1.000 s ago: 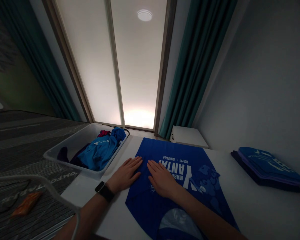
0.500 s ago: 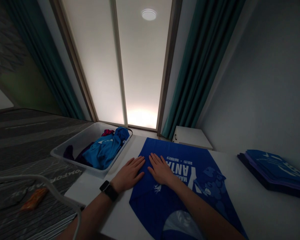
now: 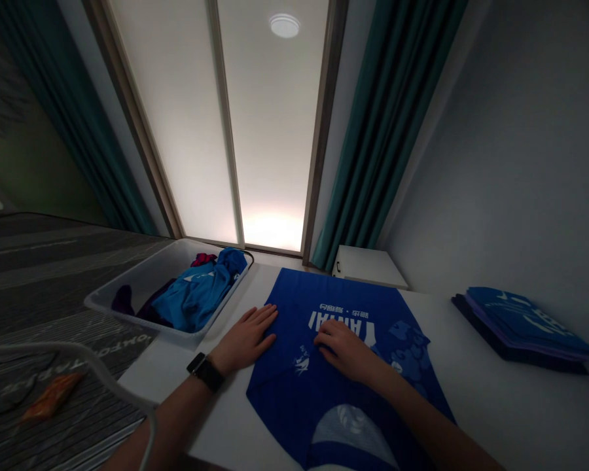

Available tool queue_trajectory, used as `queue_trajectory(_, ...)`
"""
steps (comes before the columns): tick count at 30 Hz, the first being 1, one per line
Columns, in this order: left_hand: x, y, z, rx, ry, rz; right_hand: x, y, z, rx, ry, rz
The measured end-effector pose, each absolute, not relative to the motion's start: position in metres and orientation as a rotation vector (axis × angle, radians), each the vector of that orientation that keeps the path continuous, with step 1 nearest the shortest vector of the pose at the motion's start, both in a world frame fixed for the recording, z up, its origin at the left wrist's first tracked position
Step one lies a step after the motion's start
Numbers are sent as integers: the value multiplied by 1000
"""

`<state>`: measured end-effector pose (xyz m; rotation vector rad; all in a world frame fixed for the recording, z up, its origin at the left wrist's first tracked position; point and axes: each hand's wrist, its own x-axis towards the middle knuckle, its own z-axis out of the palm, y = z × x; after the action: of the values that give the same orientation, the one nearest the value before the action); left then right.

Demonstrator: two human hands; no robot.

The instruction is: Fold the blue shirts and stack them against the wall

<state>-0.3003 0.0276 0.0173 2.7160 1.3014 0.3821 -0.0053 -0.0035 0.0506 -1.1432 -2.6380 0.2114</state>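
One left hand [image 3: 243,341], flat and wide, touching the 10 o'clock edge of the blue shirt [image 3: 285,392], and one right hand [image 3: 352,353] curled narrow over the middle; cannot tell if pinching cloth or just resting. Seems like smoothing, so press softly with the left hand to stop the blue shirt, lying at 5 o'clock in view, from sliding on the bench [image 3: 471,392]. Best to lay the right hand flat too, and then rub slowly out toward 2 o'clock, without tugging or making bumps.

Shirt [image 3: 285,386] deep blue, white lettering; curtains [image 3: 368,144] teal; watch [image 3: 205,371] black; table [image 3: 476,405] white
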Motion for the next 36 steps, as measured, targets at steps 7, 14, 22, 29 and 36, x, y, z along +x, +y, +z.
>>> queue_trajectory(7,-298,26,22,2717,1318,359,-11,-7,53,-1070,-2813,-97)
queue_trajectory(14,-299,26,22,2713,1323,340,-17,-2,49,-998,-2908,-313)
queue_trajectory(22,-298,25,22,2695,1337,332,-19,-3,60,-1037,-2871,-336)
queue_trajectory(29,-300,27,17,2684,1338,406,-21,-7,66,-1148,-2897,-202)
queue_trajectory(36,-299,29,16,2705,1315,475,-51,16,52,-1231,-2642,18)
